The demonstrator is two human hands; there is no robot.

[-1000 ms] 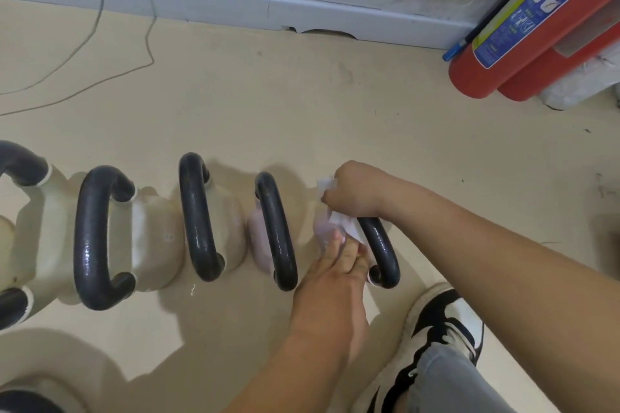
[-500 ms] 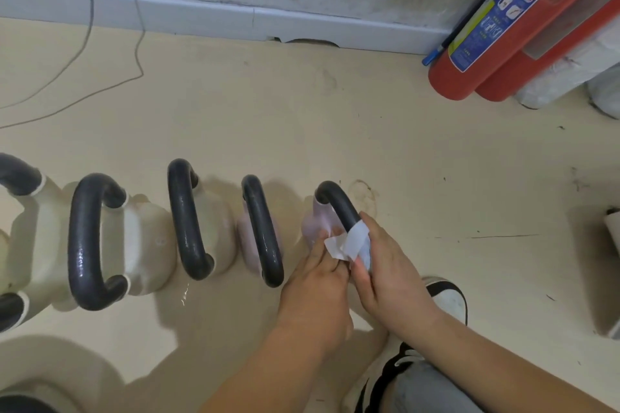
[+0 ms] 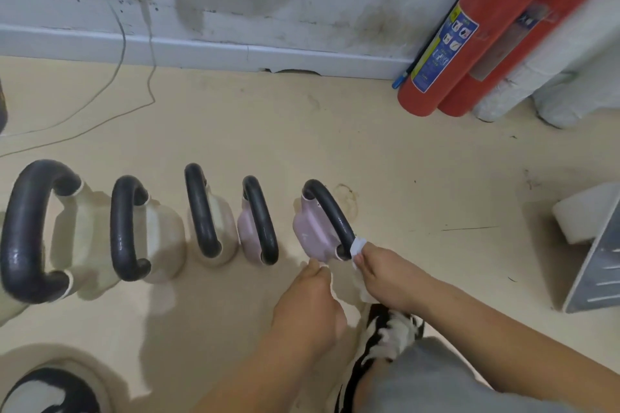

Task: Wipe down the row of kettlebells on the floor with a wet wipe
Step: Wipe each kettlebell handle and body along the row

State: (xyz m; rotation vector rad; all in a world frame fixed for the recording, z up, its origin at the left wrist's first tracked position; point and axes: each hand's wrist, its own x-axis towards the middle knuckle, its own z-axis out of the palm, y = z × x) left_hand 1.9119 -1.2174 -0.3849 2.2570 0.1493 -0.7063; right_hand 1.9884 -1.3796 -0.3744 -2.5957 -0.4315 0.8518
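Several kettlebells with black handles stand in a row on the beige floor. The rightmost one is a small pink kettlebell (image 3: 310,228). My right hand (image 3: 385,273) pinches a white wet wipe (image 3: 358,246) against the near end of its black handle (image 3: 330,211). My left hand (image 3: 310,302) is just below the pink body, fingers curled, touching its near edge and a trailing part of the wipe. Left of it stand another pink kettlebell (image 3: 248,231) and larger cream ones (image 3: 214,228).
Two red fire extinguishers (image 3: 446,43) lean against the wall at the back right, beside white wrapped rolls (image 3: 523,77). A grey metal box (image 3: 593,251) sits at right. Thin cables (image 3: 134,77) trail on the floor at back left. My shoe (image 3: 385,335) is under my hands.
My right hand slid the wipe down the black handle to its near end. My left hand dropped away from the handle toward the kettlebell's base. The view tilted up.
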